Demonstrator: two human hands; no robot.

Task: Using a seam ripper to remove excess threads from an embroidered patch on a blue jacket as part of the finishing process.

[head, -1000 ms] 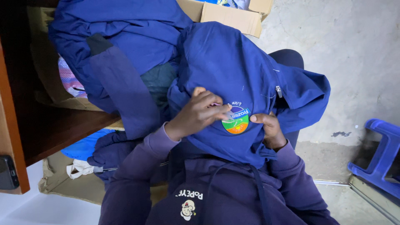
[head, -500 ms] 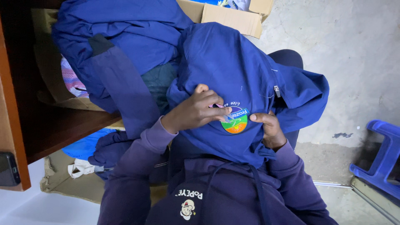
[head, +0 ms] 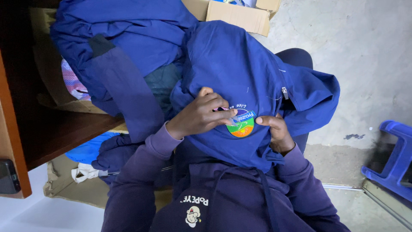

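Note:
A blue work garment [head: 240, 64] is draped over my lap, with a round green, orange and blue patch [head: 243, 127] sewn on it. My left hand [head: 199, 115] has its fingers closed on a small slim tool [head: 229, 117], whose tip rests at the patch's upper left edge. My right hand [head: 275, 132] pinches the blue fabric right beside the patch's right edge, holding it taut. What kind of tool it is cannot be told, since most of it is hidden by my fingers.
More blue garments [head: 124, 47] are heaped over a cardboard box [head: 234, 17] at the top. A dark wooden shelf [head: 56, 137] and a black phone [head: 8, 177] lie at the left. A blue plastic chair [head: 392, 159] stands on the concrete floor [head: 365, 51] at the right.
My left hand's fingers have crept slightly toward the patch. My right hand keeps its hold on the fabric.

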